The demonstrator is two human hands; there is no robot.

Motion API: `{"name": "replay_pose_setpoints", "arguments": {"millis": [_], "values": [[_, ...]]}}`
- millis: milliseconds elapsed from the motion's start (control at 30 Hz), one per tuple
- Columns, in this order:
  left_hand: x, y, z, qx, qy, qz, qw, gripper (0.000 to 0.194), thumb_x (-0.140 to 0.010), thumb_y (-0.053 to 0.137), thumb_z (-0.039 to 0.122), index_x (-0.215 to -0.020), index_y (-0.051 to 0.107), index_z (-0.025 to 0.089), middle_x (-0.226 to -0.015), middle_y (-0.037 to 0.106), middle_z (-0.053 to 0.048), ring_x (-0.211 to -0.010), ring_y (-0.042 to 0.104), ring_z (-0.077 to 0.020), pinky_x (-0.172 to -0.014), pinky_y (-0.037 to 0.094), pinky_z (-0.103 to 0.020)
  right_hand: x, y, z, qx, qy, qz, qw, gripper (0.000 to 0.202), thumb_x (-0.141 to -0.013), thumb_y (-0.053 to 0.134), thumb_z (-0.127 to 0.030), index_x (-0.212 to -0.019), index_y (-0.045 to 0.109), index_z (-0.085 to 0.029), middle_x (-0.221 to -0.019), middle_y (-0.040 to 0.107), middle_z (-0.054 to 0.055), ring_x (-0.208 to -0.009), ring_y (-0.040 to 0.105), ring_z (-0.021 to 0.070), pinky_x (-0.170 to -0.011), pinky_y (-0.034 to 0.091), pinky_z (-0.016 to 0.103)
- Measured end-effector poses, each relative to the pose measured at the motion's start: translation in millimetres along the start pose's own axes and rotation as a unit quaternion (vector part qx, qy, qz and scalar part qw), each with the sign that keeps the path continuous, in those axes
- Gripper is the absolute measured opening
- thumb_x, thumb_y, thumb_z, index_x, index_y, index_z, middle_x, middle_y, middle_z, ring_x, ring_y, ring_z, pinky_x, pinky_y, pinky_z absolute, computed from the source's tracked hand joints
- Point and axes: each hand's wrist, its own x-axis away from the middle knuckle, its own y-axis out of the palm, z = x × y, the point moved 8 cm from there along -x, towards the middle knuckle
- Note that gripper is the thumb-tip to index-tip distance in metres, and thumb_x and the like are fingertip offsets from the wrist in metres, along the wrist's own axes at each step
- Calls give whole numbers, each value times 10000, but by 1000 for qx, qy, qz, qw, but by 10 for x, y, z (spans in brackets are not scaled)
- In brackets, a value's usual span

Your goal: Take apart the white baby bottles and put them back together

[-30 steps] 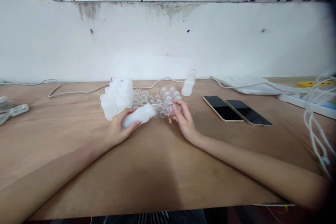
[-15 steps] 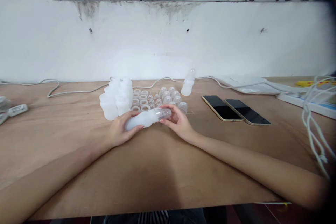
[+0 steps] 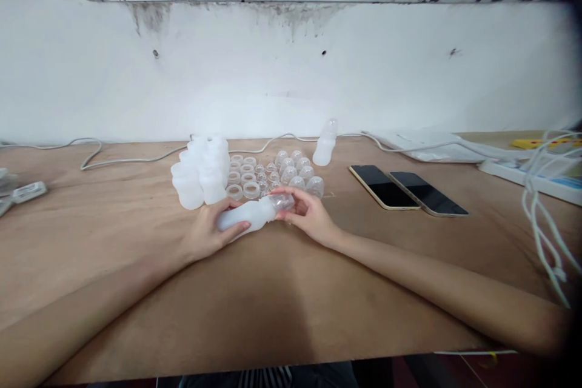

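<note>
A frosted white bottle lies tilted between both hands, low over the brown table. My left hand wraps round its body. On its right end sits a clear dome cap, gripped by the fingers of my right hand. Just behind are rows of translucent rings, small clear nipple-shaped pieces and clear dome caps. Several frosted bottles stand grouped behind my left hand. One capped bottle stands apart near the wall.
Two phones lie side by side at the right. Beyond them are a plastic bag, a white power strip and tangled cables. Small white items rest at the far left. A thin cable runs along the wall.
The clear cap and my right fingers have shifted slightly left, and the cap now sits closer over the bottle's end. My left hand keeps its hold.
</note>
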Motion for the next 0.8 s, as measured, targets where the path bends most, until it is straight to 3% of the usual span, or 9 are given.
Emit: {"name": "replay_pose_setpoints", "arguments": {"millis": [200,367,433,567,633,700,800], "values": [[-13,63,-52,147,-103,-54,982,319,-699,540,443,-824,544,150,-758,561,-5,-681,511,-129,-560,379,-213,-4,40,-51,-11,1,-22,1000,347,-640,643,-233,-958,509,-193,-989,545,46,-786,541,129,-648,466,247],[66,238,19,337,-188,-140,912,408,-716,477,491,-903,493,129,-612,546,-21,-491,498,-117,-387,337,-190,-8,73,-390,17,-76,-26,997,321,-684,608,-299,-948,450,-209,-977,549,49,-855,531,158,-695,456,287],[80,270,92,381,-164,-150,898,418,-716,470,498,-915,478,131,-604,552,-24,-472,498,-115,-379,344,-192,29,134,-521,42,-100,-39,993,381,-676,616,-326,-970,394,-227,-992,540,46,-858,530,164,-708,458,307],[69,239,130,370,-57,-99,922,373,-700,551,412,-961,484,154,-805,565,-35,-693,535,-130,-556,414,-211,90,177,-650,117,-76,-60,988,473,-631,653,-328,-981,347,-243,-998,524,44,-813,545,170,-647,483,312],[66,250,91,355,-24,-83,931,430,-697,570,376,-1059,443,181,-949,540,-53,-848,511,-161,-639,418,-231,49,-5,-768,162,-72,-23,984,457,-646,630,-339,-997,353,-246,-986,525,48,-802,551,178,-623,484,312],[60,287,23,340,-22,-87,936,422,-714,562,349,-1079,425,188,-1009,517,-68,-898,492,-170,-656,417,-245,-44,-417,-936,211,-72,82,971,471,-663,595,-375,-1038,340,-249,-961,531,53,-770,557,182,-596,479,311],[52,336,-72,314,-49,-112,941,295,-754,524,318,-1004,466,173,-952,534,-57,-856,503,-142,-689,413,-256,-194,-1196,-1025,365,3,240,899,527,-633,596,-421,-1058,362,-215,-922,544,77,-756,558,213,-591,463,326]]}}
